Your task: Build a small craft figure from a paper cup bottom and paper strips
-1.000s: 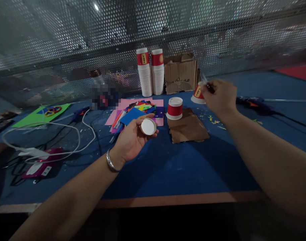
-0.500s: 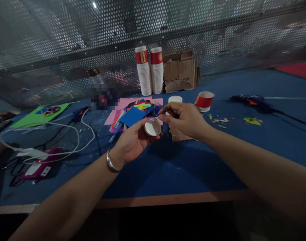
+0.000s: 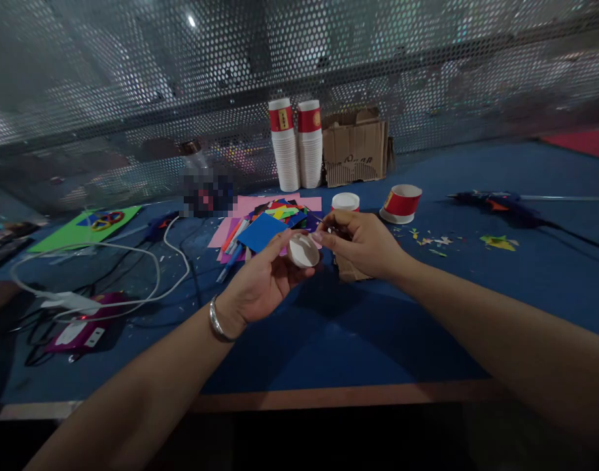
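My left hand (image 3: 260, 281), with a silver bangle at the wrist, holds a small white paper cup (image 3: 304, 251), its hollow inside turned toward me. The thumb lies along the cup's upper left side. My right hand (image 3: 363, 243) is at the cup's right edge, thumb and fingers pinched together. A thin dark tip shows above those fingers, too small to name. Behind my hands lies a blue paper square (image 3: 261, 231) on a pile of coloured scraps and pink sheets. A cup with a white top (image 3: 345, 200) is partly hidden behind my right hand.
Two stacks of paper cups (image 3: 288, 160) stand beside a cardboard box (image 3: 356, 152) at the back. A red-and-white cup (image 3: 401, 203), paper scraps (image 3: 498, 243) and a glue gun (image 3: 505, 204) are to the right. Leftward lie a white cable (image 3: 157, 275), a purple power strip (image 3: 86, 327) and green paper (image 3: 59, 234).
My right hand has come slightly closer to the cup and lower. The cup has tilted a little in my left hand. The whole view has shifted slightly.
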Tool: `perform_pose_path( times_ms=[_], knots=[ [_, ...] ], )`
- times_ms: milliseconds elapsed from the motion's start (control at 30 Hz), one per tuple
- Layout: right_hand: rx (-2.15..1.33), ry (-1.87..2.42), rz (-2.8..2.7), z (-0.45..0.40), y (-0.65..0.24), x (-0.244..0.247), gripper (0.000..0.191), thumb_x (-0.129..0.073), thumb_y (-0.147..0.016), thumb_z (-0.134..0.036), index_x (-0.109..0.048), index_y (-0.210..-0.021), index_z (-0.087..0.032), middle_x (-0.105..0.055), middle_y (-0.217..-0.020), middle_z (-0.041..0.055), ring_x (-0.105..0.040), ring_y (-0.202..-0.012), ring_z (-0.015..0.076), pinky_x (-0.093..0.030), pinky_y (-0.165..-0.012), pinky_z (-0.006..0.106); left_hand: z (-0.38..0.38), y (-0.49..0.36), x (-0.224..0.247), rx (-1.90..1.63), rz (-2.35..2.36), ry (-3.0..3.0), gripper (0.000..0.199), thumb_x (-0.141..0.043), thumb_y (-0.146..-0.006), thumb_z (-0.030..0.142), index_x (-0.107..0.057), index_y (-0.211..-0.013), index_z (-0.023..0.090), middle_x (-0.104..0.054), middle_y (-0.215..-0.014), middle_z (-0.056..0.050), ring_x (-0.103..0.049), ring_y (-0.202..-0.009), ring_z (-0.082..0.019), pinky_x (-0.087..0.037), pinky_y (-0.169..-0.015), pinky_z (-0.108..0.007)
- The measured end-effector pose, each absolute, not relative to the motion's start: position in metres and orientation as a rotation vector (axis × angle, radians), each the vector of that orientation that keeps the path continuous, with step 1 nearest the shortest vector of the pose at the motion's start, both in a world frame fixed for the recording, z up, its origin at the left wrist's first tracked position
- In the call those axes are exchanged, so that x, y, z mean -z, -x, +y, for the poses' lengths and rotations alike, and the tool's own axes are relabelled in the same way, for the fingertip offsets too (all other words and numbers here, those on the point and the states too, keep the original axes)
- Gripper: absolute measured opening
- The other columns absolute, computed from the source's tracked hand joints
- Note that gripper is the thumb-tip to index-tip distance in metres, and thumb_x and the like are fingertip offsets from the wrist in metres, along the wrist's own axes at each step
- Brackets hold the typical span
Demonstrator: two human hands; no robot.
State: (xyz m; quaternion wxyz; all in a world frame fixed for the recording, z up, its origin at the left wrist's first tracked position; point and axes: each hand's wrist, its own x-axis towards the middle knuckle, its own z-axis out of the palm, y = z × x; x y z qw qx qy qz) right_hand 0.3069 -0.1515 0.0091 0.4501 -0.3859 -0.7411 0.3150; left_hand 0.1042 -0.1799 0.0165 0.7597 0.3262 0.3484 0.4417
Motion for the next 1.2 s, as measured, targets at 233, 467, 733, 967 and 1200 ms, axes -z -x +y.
perform_pose_path(
  times_ms=[233, 467, 733, 967, 1200],
  knots=[
    [-0.723, 0.953, -1.838, -0.154, -0.307, -0.010, 0.045, -0.055, -0.100, -0.062, -0.060, -0.083, -0.021, -0.049, -0.070, -0.0020, -0.043, -0.065, 0.0137, -0.032, -0.061, 0.031, -0.179, -0.097, -0.018, -0.994, 0.685, -0.871, 0.020, -0.076, -0.092, 0.027, -0.072, -0.110, 0.019, -0.077, -0.107, -0.006, -0.077, -0.089, -0.017, -0.061, -0.076, -0.023],
    [-0.775, 0.918, -1.881, -0.158, -0.307, -0.012, 0.042, -0.061, -0.097, -0.062, -0.066, -0.093, -0.020, -0.063, -0.080, 0.0012, -0.053, -0.071, 0.0152, -0.039, -0.066, 0.031, -0.180, -0.098, -0.019, -1.006, 0.617, -0.938, 0.026, -0.081, -0.088, 0.031, -0.072, -0.110, 0.018, -0.077, -0.107, -0.007, -0.078, -0.092, -0.018, -0.063, -0.079, -0.023],
    [-0.611, 0.985, -1.922, -0.164, -0.309, -0.016, 0.040, -0.061, -0.097, -0.058, -0.066, -0.088, -0.019, -0.065, -0.079, 0.0030, -0.054, -0.071, 0.0157, -0.040, -0.065, 0.031, -0.182, -0.097, -0.021, -0.961, 0.567, -0.964, 0.036, -0.089, -0.080, 0.030, -0.071, -0.110, 0.021, -0.076, -0.113, -0.004, -0.079, -0.094, -0.020, -0.064, -0.081, -0.024],
    [-0.526, 1.017, -1.950, -0.170, -0.310, -0.022, 0.044, -0.060, -0.097, -0.062, -0.063, -0.082, -0.020, -0.059, -0.068, 0.0010, -0.049, -0.062, 0.0140, -0.035, -0.058, 0.029, -0.182, -0.095, -0.022, -0.918, 0.532, -0.964, 0.043, -0.092, -0.077, 0.033, -0.070, -0.111, 0.019, -0.076, -0.114, -0.004, -0.080, -0.096, -0.022, -0.064, -0.079, -0.020],
    [-0.446, 0.968, -2.004, -0.171, -0.310, -0.023, 0.042, -0.058, -0.100, -0.055, -0.064, -0.081, -0.018, -0.058, -0.066, -0.0007, -0.046, -0.057, 0.0102, -0.033, -0.054, 0.027, -0.181, -0.092, -0.022, -0.880, 0.499, -0.972, 0.044, -0.092, -0.078, 0.032, -0.065, -0.110, 0.019, -0.076, -0.109, -0.002, -0.080, -0.094, -0.021, -0.065, -0.078, -0.020]
  ],
)
